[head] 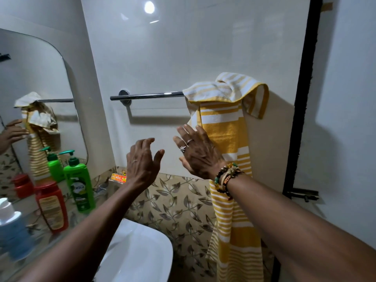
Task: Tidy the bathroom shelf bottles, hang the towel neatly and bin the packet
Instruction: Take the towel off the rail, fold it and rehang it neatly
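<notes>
Head view: the yellow-and-white striped towel (227,127) hangs on the right end of the chrome towel rail (146,95). Its top part is bunched and crumpled over the bar, and the long part falls straight down along the wall, past the leaf-pattern tiles (175,204).

The right hand (198,152), w/ rings on the fingers and bead bracelets (225,178) at the wrist, has its fingers straight and spread. The fingertips lie at the left edge of the towel, approx. below the rail; it grips nothing. The left hand (142,161) is in the air just left of the right one, apart from the towel. Its fingers are loosely curved and it holds nothing.

At the left, the glass shelf (40,239) under the mirror (40,78) carries 3 bottles in a row. The green pump bottle (80,184) stands farthest, the red bottle (51,208) is in the middle, and the blue bottle (12,226) w/ white cap is nearest and blurred. The orange packet (119,177) lies at the far end of the shelf near the wall, right of the green bottle, partly behind the left wrist. A white basin (138,251) is below, between the arms.
</notes>
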A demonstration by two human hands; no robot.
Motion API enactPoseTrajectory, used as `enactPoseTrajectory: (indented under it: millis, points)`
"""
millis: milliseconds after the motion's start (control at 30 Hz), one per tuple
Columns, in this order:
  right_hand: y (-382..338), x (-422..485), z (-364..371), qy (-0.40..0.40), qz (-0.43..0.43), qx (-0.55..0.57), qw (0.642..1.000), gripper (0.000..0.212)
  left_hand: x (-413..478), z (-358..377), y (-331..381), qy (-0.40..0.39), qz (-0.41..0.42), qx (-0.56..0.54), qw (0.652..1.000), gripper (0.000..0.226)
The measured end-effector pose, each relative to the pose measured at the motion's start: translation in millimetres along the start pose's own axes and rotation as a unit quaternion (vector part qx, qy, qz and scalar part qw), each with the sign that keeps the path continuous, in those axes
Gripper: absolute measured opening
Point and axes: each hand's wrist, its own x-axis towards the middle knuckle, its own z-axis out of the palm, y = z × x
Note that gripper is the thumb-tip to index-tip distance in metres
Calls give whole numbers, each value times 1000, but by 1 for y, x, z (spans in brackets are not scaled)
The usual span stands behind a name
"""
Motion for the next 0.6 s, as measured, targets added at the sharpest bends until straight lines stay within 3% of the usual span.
enactPoseTrajectory:
  millis: [233, 600]
  points:
    - [2, -15, -4, -21, 45, -22, 999, 66, -1, 12, 7, -17, 33, -30, 999, 49]
    - [36, -47, -18, 15, 116, -88, 989, 70, 5, 32, 50, -28, 90, -76, 993, 51]
